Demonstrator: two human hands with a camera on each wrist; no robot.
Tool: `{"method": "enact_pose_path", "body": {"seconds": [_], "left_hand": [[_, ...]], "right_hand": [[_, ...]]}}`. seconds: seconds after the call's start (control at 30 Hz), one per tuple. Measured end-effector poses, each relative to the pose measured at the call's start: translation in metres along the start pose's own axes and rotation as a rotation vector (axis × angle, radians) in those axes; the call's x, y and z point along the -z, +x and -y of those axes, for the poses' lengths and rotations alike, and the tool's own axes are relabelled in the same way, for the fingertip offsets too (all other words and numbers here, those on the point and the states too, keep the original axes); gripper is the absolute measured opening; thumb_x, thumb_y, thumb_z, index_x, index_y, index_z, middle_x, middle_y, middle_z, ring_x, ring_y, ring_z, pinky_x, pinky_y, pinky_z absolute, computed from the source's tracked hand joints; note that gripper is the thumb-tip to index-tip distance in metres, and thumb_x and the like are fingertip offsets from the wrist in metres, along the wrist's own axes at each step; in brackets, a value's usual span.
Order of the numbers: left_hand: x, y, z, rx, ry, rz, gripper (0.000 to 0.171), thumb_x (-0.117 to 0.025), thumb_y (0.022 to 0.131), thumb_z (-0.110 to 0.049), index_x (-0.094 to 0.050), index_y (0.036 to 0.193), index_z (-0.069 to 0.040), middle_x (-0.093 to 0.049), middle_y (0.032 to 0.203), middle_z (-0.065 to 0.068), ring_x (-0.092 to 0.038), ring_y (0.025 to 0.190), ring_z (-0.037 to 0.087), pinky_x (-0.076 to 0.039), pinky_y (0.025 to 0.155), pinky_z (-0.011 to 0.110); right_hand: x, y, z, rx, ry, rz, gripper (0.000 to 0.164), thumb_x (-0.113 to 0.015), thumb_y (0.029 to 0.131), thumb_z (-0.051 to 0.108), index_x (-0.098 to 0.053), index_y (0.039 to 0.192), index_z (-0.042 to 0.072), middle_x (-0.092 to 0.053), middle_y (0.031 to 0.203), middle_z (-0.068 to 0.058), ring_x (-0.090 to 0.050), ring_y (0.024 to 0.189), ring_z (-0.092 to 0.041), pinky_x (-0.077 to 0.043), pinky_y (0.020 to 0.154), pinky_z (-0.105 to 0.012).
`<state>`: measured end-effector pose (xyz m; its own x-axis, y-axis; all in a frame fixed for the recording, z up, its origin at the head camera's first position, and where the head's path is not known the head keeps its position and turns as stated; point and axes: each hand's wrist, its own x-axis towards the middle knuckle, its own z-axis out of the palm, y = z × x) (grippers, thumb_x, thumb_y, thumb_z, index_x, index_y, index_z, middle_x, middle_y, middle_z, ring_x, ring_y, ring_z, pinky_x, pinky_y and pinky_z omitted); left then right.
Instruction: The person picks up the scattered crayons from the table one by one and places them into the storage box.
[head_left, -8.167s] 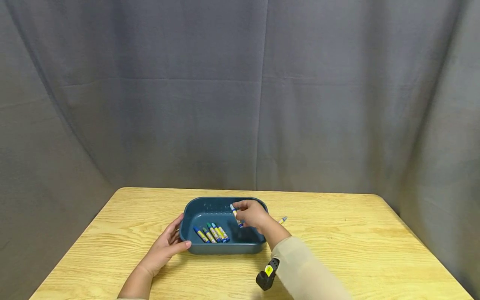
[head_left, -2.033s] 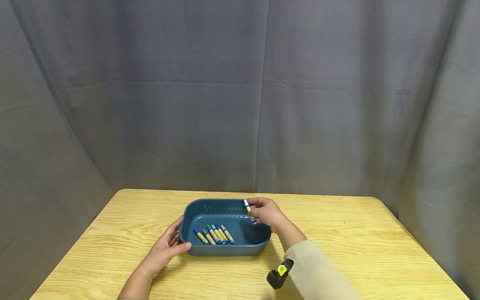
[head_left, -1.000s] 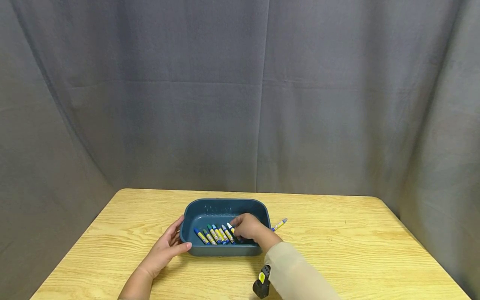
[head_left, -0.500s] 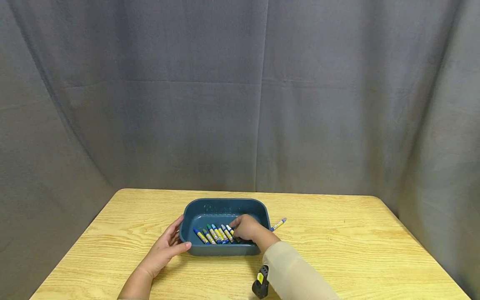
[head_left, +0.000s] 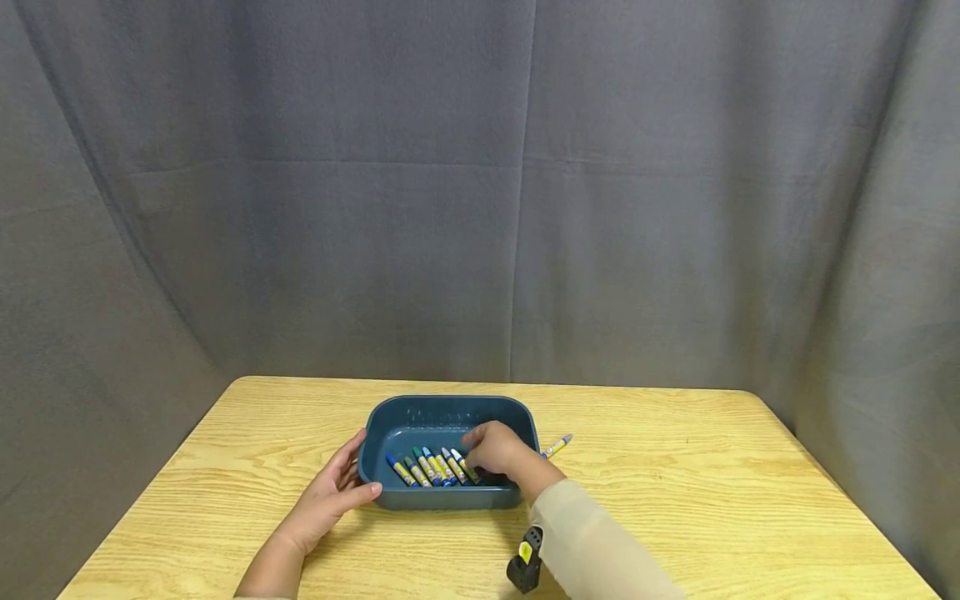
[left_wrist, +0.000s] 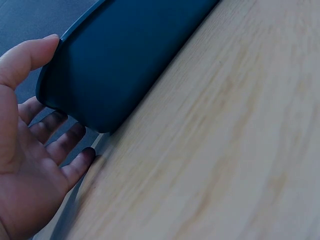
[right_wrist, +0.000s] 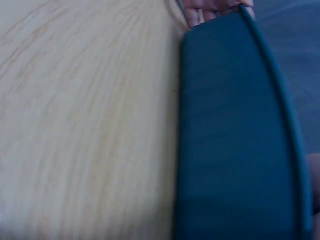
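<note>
A row of several crayons (head_left: 431,468) with yellow wrappers lies slanted in the dark teal plastic bin (head_left: 450,498). At its right end is the white crayon (head_left: 466,468). My right hand (head_left: 501,450) hovers inside the bin just above and right of it, fingers loosely bent; some fingertips are hidden in the head view. My left hand (head_left: 330,493) rests against the bin's left end. In the left wrist view, that hand's thumb (left_wrist: 42,52) touches the rim (left_wrist: 75,27), and its fingers spread fairly straight along the end wall.
One more crayon (head_left: 557,447) lies on the wooden table (head_left: 675,483) just right of the bin. Grey curtains (head_left: 637,250) hang behind and beside the table. A black wrist camera (head_left: 525,560) sits on my right sleeve (head_left: 592,542).
Two seconds ago my right hand held the white crayon over the bin's right side. It then lowered it into the row, and now has drawn slightly away. The left hand stayed put.
</note>
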<state>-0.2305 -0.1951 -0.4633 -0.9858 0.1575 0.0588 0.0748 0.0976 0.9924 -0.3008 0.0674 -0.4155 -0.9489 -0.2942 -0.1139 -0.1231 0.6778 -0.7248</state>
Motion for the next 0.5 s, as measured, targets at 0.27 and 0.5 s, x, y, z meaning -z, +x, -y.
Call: {"method": "enact_pose_path", "body": {"seconds": [0.27, 0.5], "left_hand": [[0.000, 0.001, 0.002, -0.011, -0.020, 0.007, 0.089, -0.070, 0.086, -0.009, -0.017, 0.157, -0.009, -0.029, 0.157, 0.024, -0.029, 0.143, 0.038, -0.038, 0.094, 0.006], [0.000, 0.000, 0.002, -0.013, -0.017, 0.004, 0.088, -0.070, 0.086, -0.008, -0.018, 0.157, -0.009, -0.030, 0.157, 0.024, -0.030, 0.142, 0.036, -0.039, 0.095, 0.008]], "right_hand": [[0.025, -0.005, 0.001, -0.007, 0.144, -0.037, 0.037, -0.065, 0.087, 0.001, -0.064, 0.124, -0.003, -0.065, 0.112, -0.019, -0.064, 0.092, -0.022, -0.059, 0.074, -0.038], [0.049, -0.009, -0.006, -0.031, 0.179, -0.142, 0.039, -0.065, 0.087, 0.001, -0.063, 0.125, -0.003, -0.064, 0.103, -0.015, -0.064, 0.087, -0.021, -0.058, 0.072, -0.036]]}}
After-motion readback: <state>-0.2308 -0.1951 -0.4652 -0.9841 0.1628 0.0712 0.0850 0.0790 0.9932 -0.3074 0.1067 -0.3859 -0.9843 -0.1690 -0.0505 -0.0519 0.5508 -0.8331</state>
